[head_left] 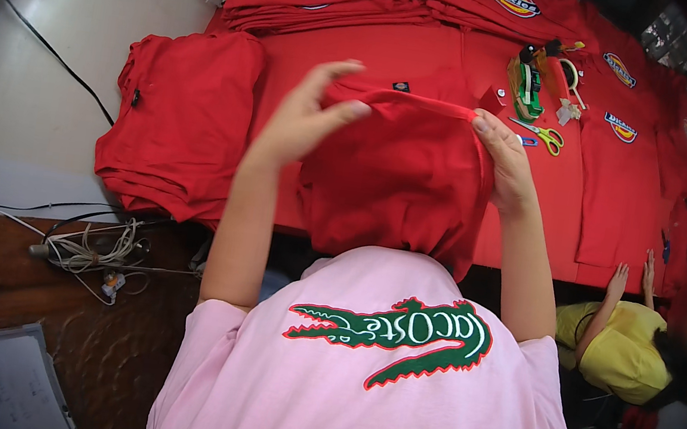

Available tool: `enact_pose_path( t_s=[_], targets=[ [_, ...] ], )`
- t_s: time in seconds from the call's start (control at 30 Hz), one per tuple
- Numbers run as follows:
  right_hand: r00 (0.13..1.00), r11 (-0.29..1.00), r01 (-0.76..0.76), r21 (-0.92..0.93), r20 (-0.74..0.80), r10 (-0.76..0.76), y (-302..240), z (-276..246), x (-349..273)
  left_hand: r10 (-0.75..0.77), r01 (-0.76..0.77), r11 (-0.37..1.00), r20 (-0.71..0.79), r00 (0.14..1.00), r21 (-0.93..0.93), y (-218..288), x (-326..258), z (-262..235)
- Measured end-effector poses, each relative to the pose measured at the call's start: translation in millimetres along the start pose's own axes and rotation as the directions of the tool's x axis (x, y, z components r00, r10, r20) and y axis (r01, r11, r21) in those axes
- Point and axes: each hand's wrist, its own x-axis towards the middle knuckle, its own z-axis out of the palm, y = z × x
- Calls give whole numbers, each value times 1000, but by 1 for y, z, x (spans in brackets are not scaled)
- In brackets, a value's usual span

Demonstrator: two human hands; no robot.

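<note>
A red garment [397, 169] is raised in front of me, its lower part hanging over the table's near edge. My right hand [505, 159] pinches the right end of its upper edge between thumb and fingers. At the left end of that edge is my left hand [302, 118], thumb and fingers spread apart, slightly blurred. Just beyond the raised edge a small black label [401, 87] shows on red cloth. Which garment the label belongs to I cannot tell.
Red garments lie stacked at left [177, 123] and far back [344, 15]. Yellow-green scissors [549, 137], a green tape dispenser [530, 91] and a tape roll [568, 75] lie right of centre. A person in yellow [625, 351] works at right. Bundled cables [96, 251] hang lower left.
</note>
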Motion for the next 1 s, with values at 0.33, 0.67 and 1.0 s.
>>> enact_pose_path(
  t_s=[0.33,0.67,1.0],
  targets=[
    [979,965,-1,-261,-197,-53,6,-5,22,-131,299,698,295,946,-650,-41,11,64],
    [738,-229,181,-956,286,-612,95,52,48,-329,375,102,325,887,-921,-87,7,143],
    [679,-374,302,-877,473,-561,127,55,53,-536,451,300,243,809,-840,-139,-9,131]
  ],
)
